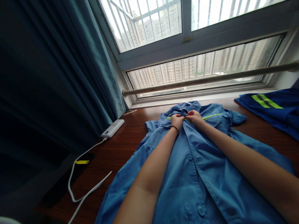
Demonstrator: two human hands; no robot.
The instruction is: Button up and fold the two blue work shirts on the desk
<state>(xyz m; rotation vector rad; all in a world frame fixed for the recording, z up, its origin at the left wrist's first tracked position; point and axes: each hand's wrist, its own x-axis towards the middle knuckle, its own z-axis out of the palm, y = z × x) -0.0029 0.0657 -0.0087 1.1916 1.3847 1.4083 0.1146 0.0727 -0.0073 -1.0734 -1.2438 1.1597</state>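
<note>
1. My left hand (177, 121) is pinching the front edge of the shirt (173, 174) just below the collar (192, 106), its fingers closed on the cloth.
2. My right hand (195, 118) is gripping the cloth just beside it, fingertips pressed together.
3. The shirt is lying front up on the table (127, 137), below the window (196, 71); two buttons (190, 157) are showing lower down.
4. A folded garment (280, 109) is lying to the right, and a power bank (113, 128) is resting near the curtain (93, 62), a white cable (72, 174) trailing from it.

Daylight enters a barred window (149, 46) beside blue curtains (77, 56).
</note>
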